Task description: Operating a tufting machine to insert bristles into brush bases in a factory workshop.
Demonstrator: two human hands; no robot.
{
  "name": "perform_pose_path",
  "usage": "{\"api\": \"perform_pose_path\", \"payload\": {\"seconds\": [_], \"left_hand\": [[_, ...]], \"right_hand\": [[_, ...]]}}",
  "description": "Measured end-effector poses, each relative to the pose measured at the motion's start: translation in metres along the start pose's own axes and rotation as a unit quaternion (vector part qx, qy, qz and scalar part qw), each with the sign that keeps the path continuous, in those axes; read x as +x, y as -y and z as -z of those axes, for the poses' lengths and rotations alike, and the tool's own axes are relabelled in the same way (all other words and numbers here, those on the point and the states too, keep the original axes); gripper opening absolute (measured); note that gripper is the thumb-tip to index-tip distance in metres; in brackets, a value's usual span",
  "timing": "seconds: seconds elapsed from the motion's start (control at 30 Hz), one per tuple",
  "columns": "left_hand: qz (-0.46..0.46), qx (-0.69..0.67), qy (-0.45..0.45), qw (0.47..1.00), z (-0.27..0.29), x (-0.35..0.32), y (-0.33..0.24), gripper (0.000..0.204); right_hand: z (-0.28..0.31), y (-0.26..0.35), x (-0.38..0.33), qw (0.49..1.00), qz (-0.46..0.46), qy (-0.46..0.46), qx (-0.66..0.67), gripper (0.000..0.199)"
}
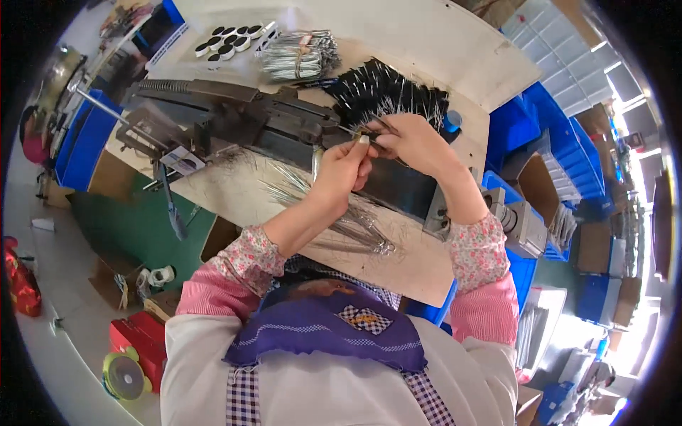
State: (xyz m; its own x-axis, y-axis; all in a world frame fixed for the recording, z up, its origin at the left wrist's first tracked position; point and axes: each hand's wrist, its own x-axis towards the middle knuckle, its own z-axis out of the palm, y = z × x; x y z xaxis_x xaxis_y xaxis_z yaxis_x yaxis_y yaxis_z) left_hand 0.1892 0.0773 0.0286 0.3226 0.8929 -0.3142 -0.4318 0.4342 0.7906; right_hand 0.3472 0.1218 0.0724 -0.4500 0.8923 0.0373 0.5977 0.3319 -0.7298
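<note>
Both hands meet over the long dark metal machine [298, 117] on the bench. My left hand [339, 170] is closed in a pinch near the machine's right end, its thumb uppermost; what it pinches is too small to make out. Close beside it, my right hand [419, 145] is closed on a dark, thin piece [383, 125] that shows past the fingers. Behind my hands lies a pile of black-bristled wire brushes [383, 89]. Loose thin metal wires [355, 227] lie on the bench below my wrists.
A tied bundle of silvery wires [302, 57] and several round white-and-black pieces [227, 44] sit at the back left. A blue cap-like piece [452, 121] stands beside the brushes. Blue bins [515, 121] are at the right, near a grey motor-like unit [522, 227].
</note>
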Motion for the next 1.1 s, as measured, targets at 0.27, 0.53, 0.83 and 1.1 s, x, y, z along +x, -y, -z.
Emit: {"api": "perform_pose_path", "payload": {"seconds": [0.27,0.53,0.83,1.1], "left_hand": [[-0.002,-0.015,0.048,0.999,0.009,0.004,0.002,0.04],[0.081,-0.357,0.096,0.926,0.001,0.001,-0.026,0.077],[0.048,-0.398,0.085,0.912,0.012,-0.011,-0.02,0.063],[-0.034,-0.333,0.067,0.94,0.01,-0.011,-0.014,0.064]], "right_hand": [[0.028,0.003,0.006,0.961,-0.146,0.073,0.225,0.032],[0.039,0.02,-0.002,0.968,0.025,-0.086,-0.235,0.031],[-0.007,0.037,-0.01,0.972,0.06,-0.203,-0.105,0.023],[0.001,0.028,-0.004,0.98,0.021,-0.128,-0.149,0.013]]}}
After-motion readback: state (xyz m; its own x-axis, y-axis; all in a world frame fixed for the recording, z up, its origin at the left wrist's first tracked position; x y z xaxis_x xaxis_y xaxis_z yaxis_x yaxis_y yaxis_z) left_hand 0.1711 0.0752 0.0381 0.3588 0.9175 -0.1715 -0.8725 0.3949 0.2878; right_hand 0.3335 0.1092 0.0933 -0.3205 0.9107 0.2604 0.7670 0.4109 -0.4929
